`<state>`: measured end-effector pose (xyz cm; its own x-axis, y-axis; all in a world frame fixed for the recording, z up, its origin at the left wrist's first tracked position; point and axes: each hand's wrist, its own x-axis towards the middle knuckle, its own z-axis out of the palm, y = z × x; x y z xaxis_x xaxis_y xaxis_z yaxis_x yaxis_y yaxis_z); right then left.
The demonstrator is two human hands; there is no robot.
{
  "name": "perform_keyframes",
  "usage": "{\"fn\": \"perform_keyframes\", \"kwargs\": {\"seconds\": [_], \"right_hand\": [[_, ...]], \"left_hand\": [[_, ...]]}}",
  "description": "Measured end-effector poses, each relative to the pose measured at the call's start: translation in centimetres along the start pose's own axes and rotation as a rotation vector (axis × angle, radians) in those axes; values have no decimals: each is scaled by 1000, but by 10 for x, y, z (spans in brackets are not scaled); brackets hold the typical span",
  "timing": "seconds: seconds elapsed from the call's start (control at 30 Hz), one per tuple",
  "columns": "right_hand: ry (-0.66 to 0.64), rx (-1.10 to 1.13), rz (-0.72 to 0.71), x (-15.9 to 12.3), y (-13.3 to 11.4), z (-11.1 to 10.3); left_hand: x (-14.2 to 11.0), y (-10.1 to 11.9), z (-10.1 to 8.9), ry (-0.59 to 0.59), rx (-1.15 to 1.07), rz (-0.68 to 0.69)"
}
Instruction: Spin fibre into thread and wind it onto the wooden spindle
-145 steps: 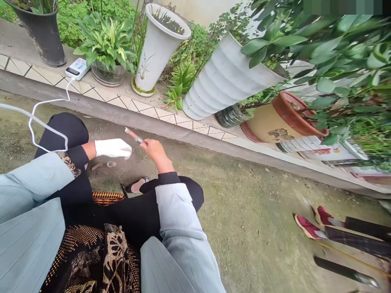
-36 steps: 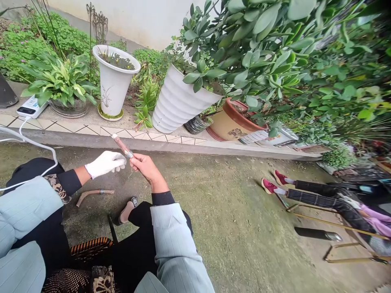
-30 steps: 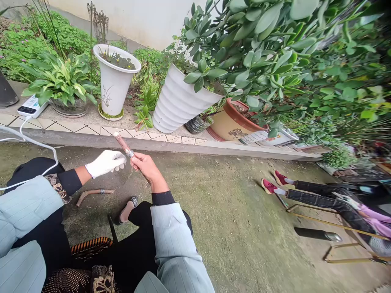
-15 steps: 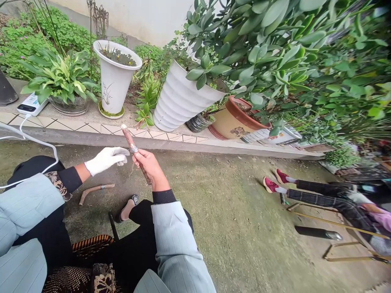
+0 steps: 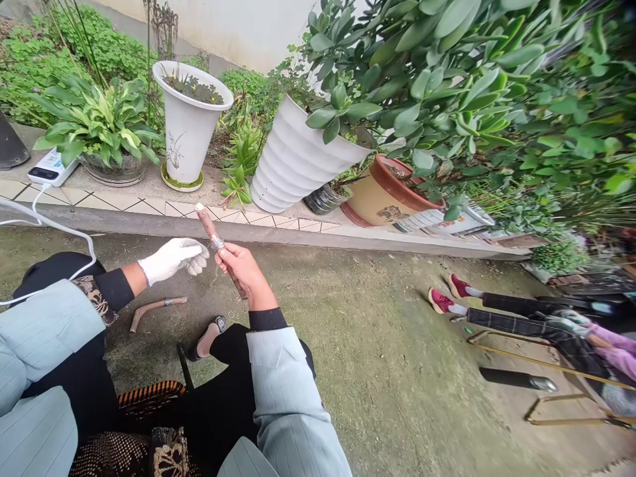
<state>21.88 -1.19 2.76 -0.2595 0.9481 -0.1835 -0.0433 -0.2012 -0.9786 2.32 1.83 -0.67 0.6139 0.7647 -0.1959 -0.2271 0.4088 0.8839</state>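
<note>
My right hand (image 5: 239,264), bare, is closed round a brown stick (image 5: 207,225) with a metal ring wound near its middle; the stick points up and to the left. My left hand (image 5: 172,258) wears a white glove and sits just left of the stick, fingers curled near the ring, touching or almost touching it. A second brown stick (image 5: 155,307) with a metal band lies on the concrete ground below my left wrist. My knees and one sandalled foot (image 5: 209,335) are beneath my hands.
A tiled kerb (image 5: 149,209) carries a tall white pot (image 5: 187,129), a ribbed white pot (image 5: 298,162), a brown pot (image 5: 382,195) and a power bank (image 5: 50,169) with a white cable. Another person's legs in red shoes (image 5: 450,295) stretch in from the right.
The stick in my right hand has tilted more upright and risen slightly. My gloved left hand has stayed beside it near the ring. The view has shifted a little.
</note>
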Motion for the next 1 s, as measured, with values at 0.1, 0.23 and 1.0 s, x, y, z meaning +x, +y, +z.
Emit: {"fn": "perform_keyframes", "kwargs": {"seconds": [0.1, 0.23, 1.0], "right_hand": [[-13, -10, -6, 0, 0, 0], [-30, -11, -12, -1, 2, -2], [-440, -1336, 302, 0, 0, 0]], "left_hand": [[0, -1, -1, -1, -21, -9], [0, -1, -3, -15, -75, -42], [-3, -7, 3, -217, 1469, 223]]}}
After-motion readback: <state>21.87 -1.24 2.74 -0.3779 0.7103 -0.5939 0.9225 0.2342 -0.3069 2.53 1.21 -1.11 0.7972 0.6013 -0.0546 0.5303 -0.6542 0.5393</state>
